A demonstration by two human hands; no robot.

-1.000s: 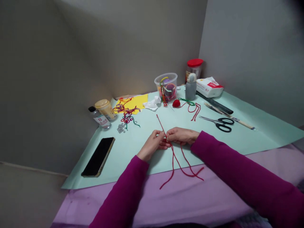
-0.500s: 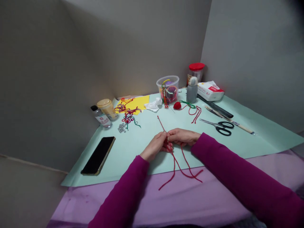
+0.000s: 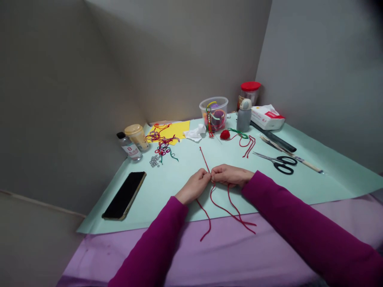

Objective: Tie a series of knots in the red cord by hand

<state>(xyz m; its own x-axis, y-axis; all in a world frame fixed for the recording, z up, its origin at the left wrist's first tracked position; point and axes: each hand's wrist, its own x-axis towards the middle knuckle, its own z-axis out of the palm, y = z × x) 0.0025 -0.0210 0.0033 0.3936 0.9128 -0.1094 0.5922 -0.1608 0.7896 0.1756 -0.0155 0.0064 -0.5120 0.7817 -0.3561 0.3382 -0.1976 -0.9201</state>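
Note:
Red cord (image 3: 220,206) runs through both of my hands, over the front part of the table. My left hand (image 3: 196,184) is closed on it, and one strand hangs below that fist toward the table's front edge. Close against it, my right hand (image 3: 229,174) is closed on the cord too, with more strands trailing down beneath. A short knotted length of the cord points away from me beyond the fingertips. The spot where the strands meet is hidden between my fingers.
On the left lie a phone (image 3: 125,195), metal rings (image 3: 154,161) and tangled threads (image 3: 165,142). At the right are scissors (image 3: 279,161) and a black ruler-like strip (image 3: 273,137). Behind stand a clear tub (image 3: 214,115), a grey bottle (image 3: 244,118) and a tissue pack (image 3: 267,116).
My hands have closed into tighter grips at the cord. One strand now hangs from under my left hand, apart from the others. The view has shifted slightly.

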